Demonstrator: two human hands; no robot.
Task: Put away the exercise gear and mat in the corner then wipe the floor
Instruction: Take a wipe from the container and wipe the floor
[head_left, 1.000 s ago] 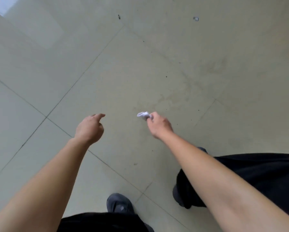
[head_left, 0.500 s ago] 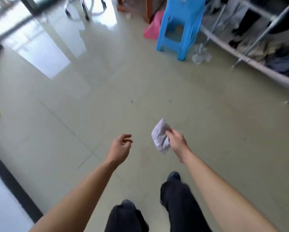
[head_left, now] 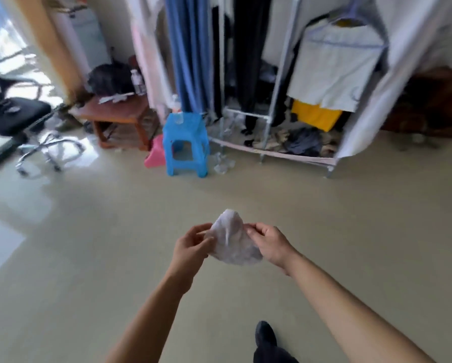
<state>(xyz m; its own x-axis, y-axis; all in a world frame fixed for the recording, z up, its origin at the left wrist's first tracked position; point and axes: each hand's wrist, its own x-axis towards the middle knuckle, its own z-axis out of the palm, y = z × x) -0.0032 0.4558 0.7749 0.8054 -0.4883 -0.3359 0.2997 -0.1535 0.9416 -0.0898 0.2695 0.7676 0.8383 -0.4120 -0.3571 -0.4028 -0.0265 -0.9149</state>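
**Hands share grip on wiping cloth above bare floor**

Both hands hold one item at chest height. Below them lies the pale, glossy tiled floor, bare around the person's dark shoe. Well beyond the hands stand a metal-framed clothes rack with hanging garments and a bright blue plastic stool. Between the hands hangs a small, crumpled white cloth or tissue.

Left hand: fingers pinched on the cloth's left edge. Right hand: fingers pinched on its right edge.

Assessment: cloth appears light, limp and non-fragile. It would bunch rather than slide; best gathered into a palm-sized pad and pressed flat.
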